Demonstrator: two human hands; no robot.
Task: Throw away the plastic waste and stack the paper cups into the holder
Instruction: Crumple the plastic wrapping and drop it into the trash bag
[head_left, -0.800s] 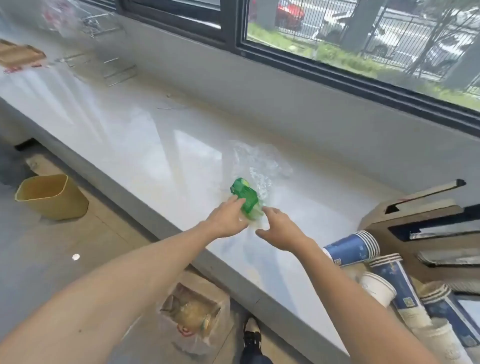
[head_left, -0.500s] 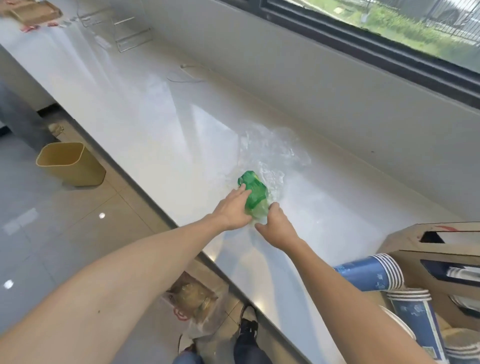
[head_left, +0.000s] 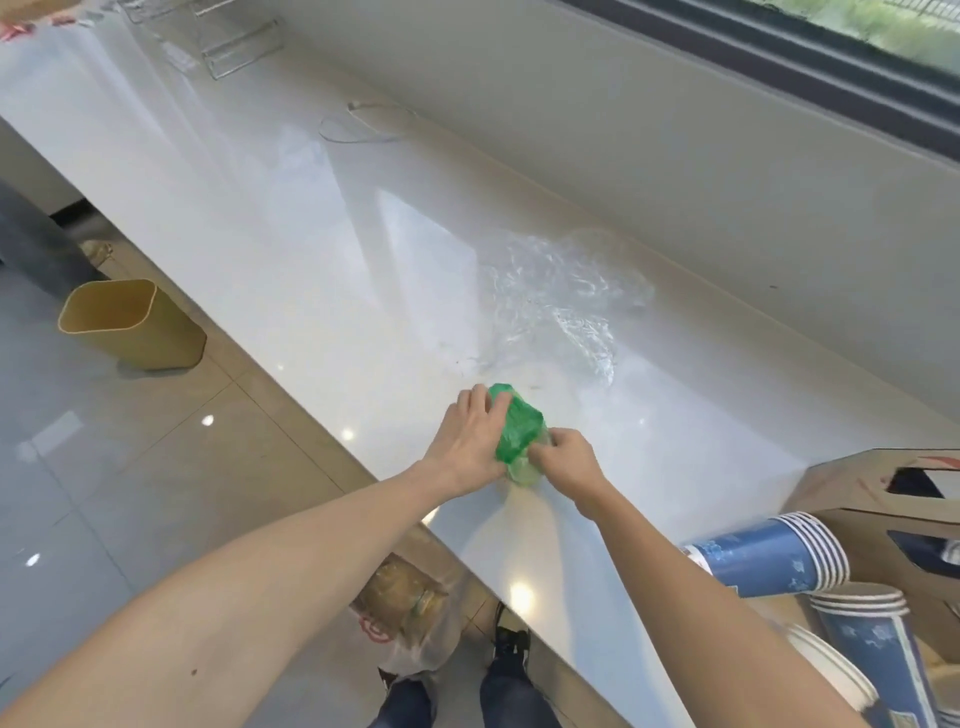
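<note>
A crumpled green plastic wrapper (head_left: 517, 431) lies on the white counter (head_left: 311, 260), with a pale clear piece under its near end. My left hand (head_left: 470, 441) presses against its left side and my right hand (head_left: 569, 460) pinches its near right end. Both hands grip it. Beyond it a clear crinkled plastic sheet (head_left: 561, 296) is spread flat on the counter. Stacks of blue paper cups (head_left: 769, 558) lie on their sides at the lower right, next to a brown cardboard cup holder (head_left: 852, 488).
A tan waste bin (head_left: 127, 322) stands on the tiled floor left of the counter. A plastic bag with rubbish (head_left: 410, 618) sits on the floor near my feet. Wire racks (head_left: 239, 47) stand at the counter's far end. A wall with a window runs behind.
Both hands have closed in tighter on the green wrapper, squeezing it smaller. The view has tilted down and the cup holder has slid toward the right edge.
</note>
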